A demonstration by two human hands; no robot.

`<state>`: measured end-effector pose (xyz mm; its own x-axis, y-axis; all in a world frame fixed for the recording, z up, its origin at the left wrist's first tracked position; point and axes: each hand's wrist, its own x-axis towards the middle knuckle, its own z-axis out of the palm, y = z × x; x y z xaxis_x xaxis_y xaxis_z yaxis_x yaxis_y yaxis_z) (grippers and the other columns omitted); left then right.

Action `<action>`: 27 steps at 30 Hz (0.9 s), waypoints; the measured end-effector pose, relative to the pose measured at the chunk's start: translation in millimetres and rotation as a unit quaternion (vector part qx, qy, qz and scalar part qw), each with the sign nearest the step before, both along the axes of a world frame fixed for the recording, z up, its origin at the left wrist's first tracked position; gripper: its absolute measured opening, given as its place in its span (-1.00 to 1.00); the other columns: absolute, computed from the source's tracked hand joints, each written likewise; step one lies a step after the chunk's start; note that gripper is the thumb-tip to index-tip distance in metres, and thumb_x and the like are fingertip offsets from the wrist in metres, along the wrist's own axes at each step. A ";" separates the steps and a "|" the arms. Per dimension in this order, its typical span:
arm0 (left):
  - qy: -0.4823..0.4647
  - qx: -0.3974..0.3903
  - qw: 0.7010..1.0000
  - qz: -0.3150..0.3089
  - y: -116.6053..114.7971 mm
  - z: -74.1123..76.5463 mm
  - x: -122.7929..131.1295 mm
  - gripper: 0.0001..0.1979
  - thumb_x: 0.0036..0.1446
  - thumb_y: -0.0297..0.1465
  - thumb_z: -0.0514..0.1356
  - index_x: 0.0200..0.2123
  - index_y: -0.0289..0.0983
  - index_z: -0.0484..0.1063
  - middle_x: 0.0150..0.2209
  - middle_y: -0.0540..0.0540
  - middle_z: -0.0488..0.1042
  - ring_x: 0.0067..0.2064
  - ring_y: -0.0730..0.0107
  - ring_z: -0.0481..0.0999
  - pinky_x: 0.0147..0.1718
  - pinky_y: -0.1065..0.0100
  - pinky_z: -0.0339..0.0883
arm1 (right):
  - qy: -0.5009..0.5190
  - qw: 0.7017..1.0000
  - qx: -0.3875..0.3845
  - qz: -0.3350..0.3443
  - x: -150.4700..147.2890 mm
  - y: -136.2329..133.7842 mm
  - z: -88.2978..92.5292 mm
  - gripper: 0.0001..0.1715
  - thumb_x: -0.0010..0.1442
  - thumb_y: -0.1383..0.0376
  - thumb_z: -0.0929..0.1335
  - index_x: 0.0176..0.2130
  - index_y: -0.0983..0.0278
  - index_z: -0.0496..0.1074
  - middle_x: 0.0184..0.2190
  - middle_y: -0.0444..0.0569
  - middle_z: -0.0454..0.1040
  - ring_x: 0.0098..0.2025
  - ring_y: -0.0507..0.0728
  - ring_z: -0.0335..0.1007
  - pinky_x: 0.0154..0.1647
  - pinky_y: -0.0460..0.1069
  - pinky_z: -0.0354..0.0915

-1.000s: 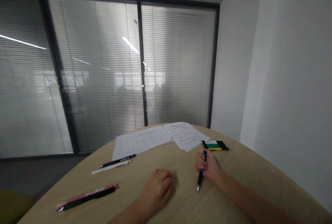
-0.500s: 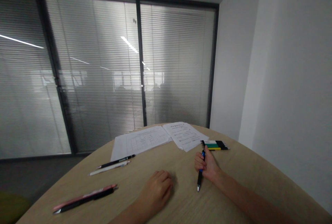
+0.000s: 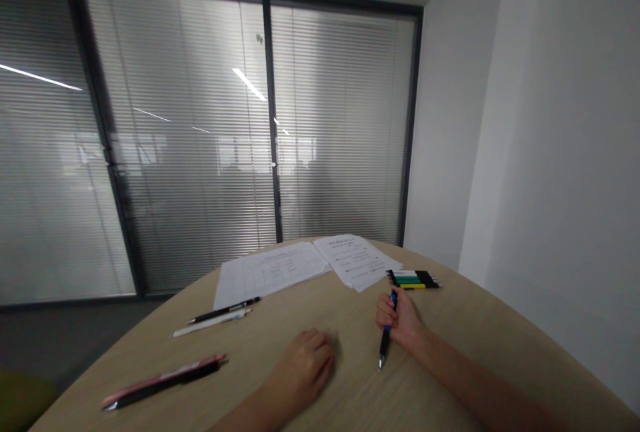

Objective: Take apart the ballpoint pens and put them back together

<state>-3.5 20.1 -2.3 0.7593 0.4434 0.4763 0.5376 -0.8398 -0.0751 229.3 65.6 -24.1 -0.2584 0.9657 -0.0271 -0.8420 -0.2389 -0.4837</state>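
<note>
blue-and-black pen (image 3: 385, 342) is grasped in the right hand (image 3: 403, 322), tip down near the table (image 3: 360, 395); its slant has barely shifted, so the hold seems steady. the left hand (image 3: 306, 362) is curled, contents hidden. beyond lie coloured pens (image 3: 411, 280).

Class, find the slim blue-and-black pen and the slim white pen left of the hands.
Slim blue-and-black pen (image 3: 385, 339), head view: black grip.
Slim white pen (image 3: 209, 324), head view: mid-barrel.

On our curved wood-toned worktop (image 3: 245, 362), flat white paper sheets (image 3: 273, 271) lie behind a slim white pen (image 3: 210, 325); slim multicoloured pens (image 3: 413, 279) lie just behind our bare right hand (image 3: 400, 320).
</note>
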 end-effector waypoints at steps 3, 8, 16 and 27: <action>0.004 0.000 1.000 0.003 0.1 -0.1 0.0 -0.77 0.09 -0.51 -0.08 -0.48 -0.27 0.33 -0.47 -0.07 0.38 -0.42 0.39 0.33 -0.43 0.38 0.21 | 0.007 1.000 -0.008 0.002 -1.6 -1.4 2.5 -0.33 0.18 -0.01 -0.02 -0.77 0.26 0.00 -0.89 -0.30 -0.15 -0.83 -0.11 -0.34 -0.83 -0.20 -0.15; -0.003 -0.005 1.000 0.000 0.2 -0.7 0.2 -0.78 0.09 -0.51 -0.07 -0.48 -0.27 0.32 -0.47 -0.06 0.38 -0.41 0.39 0.33 -0.42 0.38 0.22 | 0.014 1.000 -0.007 0.019 -2.6 -3.2 5.3 -0.31 0.17 -0.06 -0.04 -0.77 0.26 -0.02 -0.88 -0.31 -0.18 -0.82 -0.12 -0.38 -0.83 -0.21 -0.17; 0.016 -0.024 1.000 0.013 0.7 -0.9 0.6 -0.81 0.07 -0.54 -0.03 -0.47 -0.29 0.33 -0.44 -0.07 0.39 -0.39 0.38 0.35 -0.40 0.37 0.24 | -0.003 1.000 -0.001 0.024 -2.2 -3.2 6.5 -0.35 0.19 0.06 -0.05 -0.79 0.26 -0.03 -0.90 -0.30 -0.20 -0.82 -0.10 -0.40 -0.84 -0.20 -0.20; 0.034 -0.050 0.998 0.025 3.8 0.0 -2.0 -0.81 0.06 -0.57 -0.02 -0.43 -0.29 0.36 -0.39 -0.10 0.42 -0.33 0.33 0.39 -0.33 0.33 0.28 | -0.271 0.952 0.131 0.061 6.2 -3.9 30.7 -0.42 0.10 -0.12 -0.05 -0.57 0.23 0.11 -0.82 -0.34 -0.15 -0.78 -0.08 -0.36 -0.79 -0.19 -0.20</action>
